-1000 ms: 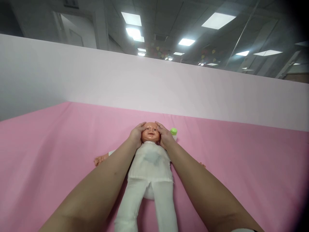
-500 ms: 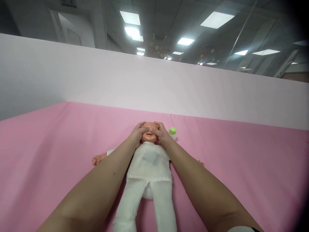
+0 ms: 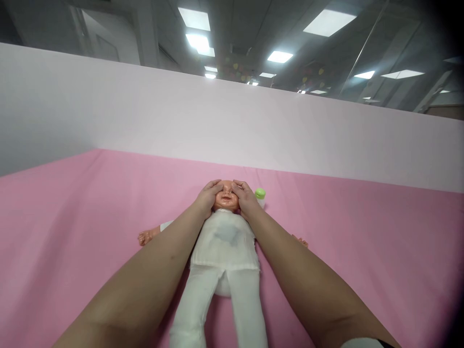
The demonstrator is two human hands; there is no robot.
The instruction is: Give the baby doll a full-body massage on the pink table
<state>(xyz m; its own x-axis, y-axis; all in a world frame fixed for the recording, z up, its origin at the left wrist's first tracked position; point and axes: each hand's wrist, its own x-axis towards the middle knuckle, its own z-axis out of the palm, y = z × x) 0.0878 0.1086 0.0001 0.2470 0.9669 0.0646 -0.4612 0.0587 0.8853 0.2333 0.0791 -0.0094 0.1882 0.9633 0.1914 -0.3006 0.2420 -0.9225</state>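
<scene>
A baby doll (image 3: 225, 241) in white cloth lies on its back, its head toward the far wall and its arms spread. My left hand (image 3: 209, 197) is curved around one side of the doll's head, with the thumb on the cheek near the eye. On the opposite side my right hand (image 3: 246, 197) cups the head in the same way, thumb beside the other eye. Between the two hands the doll's mouth, nose and chin show. My forearms partly cover the doll's outstretched arms. Just right of my right hand stands a small bottle (image 3: 260, 194) with a green cap, its lower part partly hidden.
The doll rests on a pink sheet (image 3: 326, 227) with a few soft creases. A pale wall (image 3: 232, 123) rises behind it, and above that glass shows ceiling lights and a doorway at the left.
Both thumbs have slid outward from the middle of the doll's face to its sides, so more of the face shows. The hands stay around the head, and the view has shifted slightly.
</scene>
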